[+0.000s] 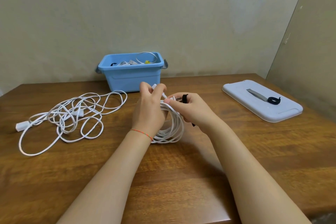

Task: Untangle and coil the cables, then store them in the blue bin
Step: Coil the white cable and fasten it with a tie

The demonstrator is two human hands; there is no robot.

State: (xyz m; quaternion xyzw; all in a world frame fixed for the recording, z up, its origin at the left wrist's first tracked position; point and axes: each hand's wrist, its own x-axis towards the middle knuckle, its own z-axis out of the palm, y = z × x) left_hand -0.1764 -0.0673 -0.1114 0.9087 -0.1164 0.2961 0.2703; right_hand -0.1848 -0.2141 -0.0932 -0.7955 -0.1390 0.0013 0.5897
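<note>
Both hands clamped on the coiled white cable (172,125), held just above the wooden table (181,178) in front of the blue bin (132,78). Left hand (149,111) had fingers curled round the top of the coil, with the cable's end plug sticking up between its fingertips. Right hand (192,109) pinched the bundle with thumb and forefinger and also held a black strap (185,98), one end poking above the knuckles, the other below the palm. Coil loops hung down between the wrists. Bin sat at the back of the table against the wall, lid off, already holding a few white cable bundles, a loose grey-white loop, something yellow and a black strap. Bin lid (261,100) lay flat well to the right, with a grey strip and a rolled dark strap (273,100) on it. Second white cable (69,116) lay still tangled on the table to the left, apart from the hands.
</note>
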